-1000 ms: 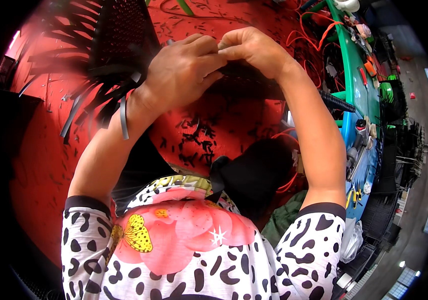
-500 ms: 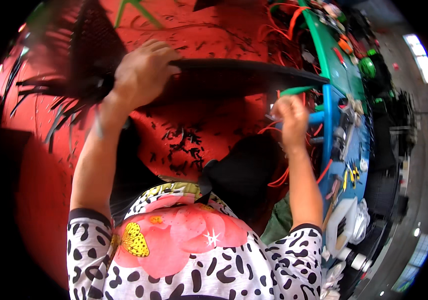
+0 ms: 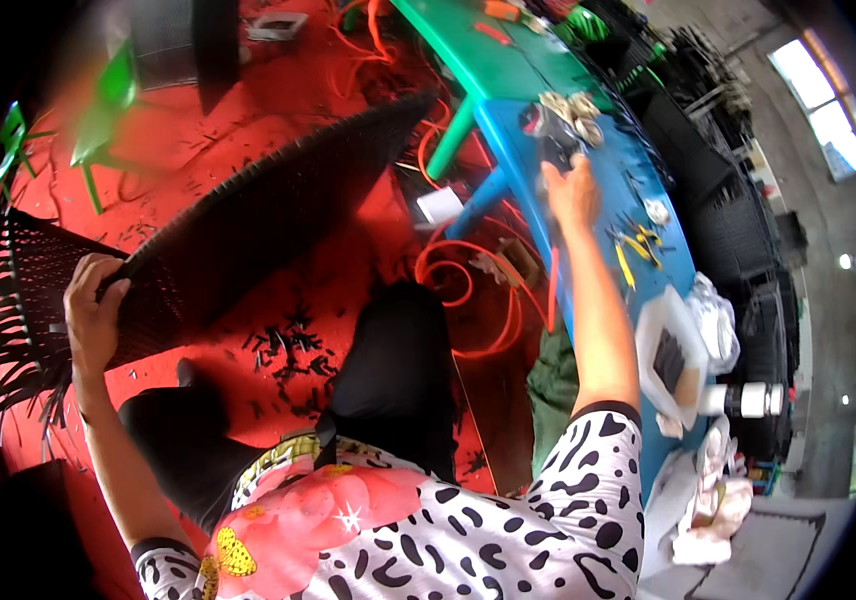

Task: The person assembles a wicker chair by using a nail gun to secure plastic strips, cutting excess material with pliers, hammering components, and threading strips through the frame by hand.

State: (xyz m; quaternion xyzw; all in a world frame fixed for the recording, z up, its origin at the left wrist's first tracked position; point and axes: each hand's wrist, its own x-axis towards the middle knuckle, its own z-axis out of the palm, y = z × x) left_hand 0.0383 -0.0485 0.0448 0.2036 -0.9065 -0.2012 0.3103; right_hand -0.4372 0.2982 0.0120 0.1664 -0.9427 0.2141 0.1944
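Observation:
My left hand (image 3: 96, 310) grips the rim of a large black woven panel (image 3: 278, 210), its fingers over the edge. Loose black strips (image 3: 23, 375) fan out at the panel's left end, and the panel slants up and away to the right. Over the blue table (image 3: 588, 290), my outstretched right hand (image 3: 573, 190) is closed around the near end of a dark handheld tool (image 3: 556, 138), whose exact kind is blurred. Beside that tool lies a bundle of pale cloth, perhaps gloves (image 3: 578, 112).
Yellow-handled pliers (image 3: 633, 250) and a white plastic tray (image 3: 670, 355) sit on the blue table. A green table (image 3: 458, 55) adjoins it. Orange hose (image 3: 468, 300) coils on the red floor (image 3: 248, 420), among black scraps (image 3: 293, 345). Green chairs (image 3: 103, 105) stand far left.
My left hand has moved left and nearer along with the panel, which now slants. My right hand has reached forward to the dark tool on the blue table. My view has turned right.

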